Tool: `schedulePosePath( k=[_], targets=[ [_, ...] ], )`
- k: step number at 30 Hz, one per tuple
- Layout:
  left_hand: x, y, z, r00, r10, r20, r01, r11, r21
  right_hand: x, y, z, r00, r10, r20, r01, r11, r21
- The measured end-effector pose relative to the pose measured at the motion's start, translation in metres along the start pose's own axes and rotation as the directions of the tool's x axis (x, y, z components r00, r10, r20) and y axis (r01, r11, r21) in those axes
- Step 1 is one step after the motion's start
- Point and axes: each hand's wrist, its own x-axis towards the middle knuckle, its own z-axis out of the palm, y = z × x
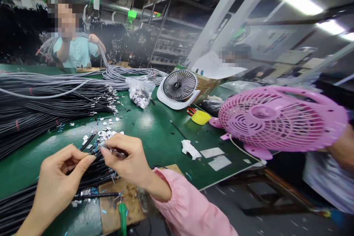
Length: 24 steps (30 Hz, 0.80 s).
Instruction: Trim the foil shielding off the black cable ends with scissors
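Note:
My left hand (62, 177) pinches a black cable between thumb and forefinger, close to its end. My right hand (128, 158) is closed beside it, thumb and forefinger pressed together at the cable's tip. A small dark tool, perhaps metal, lies in the right palm; the fingers hide most of it, so its kind does not show. Below both hands runs a bundle of black cables (16, 210). One stripped cable (102, 194) with thin coloured wires at its end rests on a worn wooden block (110, 206). Foil scraps (106, 132) lie just beyond my fingers.
Black cables with stripped ends (69, 103) and grey cable coils (121, 73) cover the back left. A bag of parts (141, 92), a white fan (178, 86), yellow-handled object (201, 117) and pink fan (273, 118) stand beyond. A co-worker (76, 51) holds grey cables; another person's arm is far right.

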Motion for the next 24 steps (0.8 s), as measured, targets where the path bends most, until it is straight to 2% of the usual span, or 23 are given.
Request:
schedulePosePath(
  k=[3, 6, 9, 11, 14, 17, 20, 24],
  targets=[
    [-0.002, 0.0, 0.0, 1.0, -0.009, 0.0, 0.009, 1.0, -0.01, 0.0, -0.001, 0.002, 1.0, 0.007, -0.013, -0.007, 1.0, 0.011],
    [-0.002, -0.001, 0.0, 1.0, -0.031, -0.001, 0.031, 0.999, -0.01, 0.003, -0.004, 0.003, 0.978, 0.206, 0.035, -0.209, 0.967, 0.145],
    [-0.001, -0.002, 0.002, 0.999, -0.047, -0.006, 0.046, 0.999, -0.02, 0.007, -0.008, 0.004, 0.885, 0.442, 0.147, -0.466, 0.824, 0.323],
    [0.0, -0.001, 0.002, 0.998, -0.056, -0.005, 0.056, 0.998, -0.027, 0.009, -0.01, 0.004, 0.829, 0.523, 0.196, -0.555, 0.731, 0.396],
    [-0.001, -0.003, 0.002, 0.997, -0.077, -0.005, 0.077, 0.997, -0.032, 0.012, -0.012, 0.003, 0.815, 0.55, 0.18, -0.568, 0.7, 0.433],
    [-0.002, -0.005, 0.002, 0.996, -0.094, -0.009, 0.094, 0.995, -0.03, 0.013, -0.015, 0.003, 0.841, 0.527, 0.121, -0.527, 0.749, 0.402],
    [-0.002, -0.005, 0.003, 0.995, -0.101, -0.009, 0.1, 0.994, -0.03, 0.013, -0.017, 0.004, 0.851, 0.514, 0.109, -0.516, 0.777, 0.359],
    [0.001, 0.003, 0.005, 0.996, -0.089, -0.008, 0.089, 0.995, -0.036, 0.013, -0.013, 0.004, 0.82, 0.555, 0.141, -0.564, 0.74, 0.367]
  ],
)
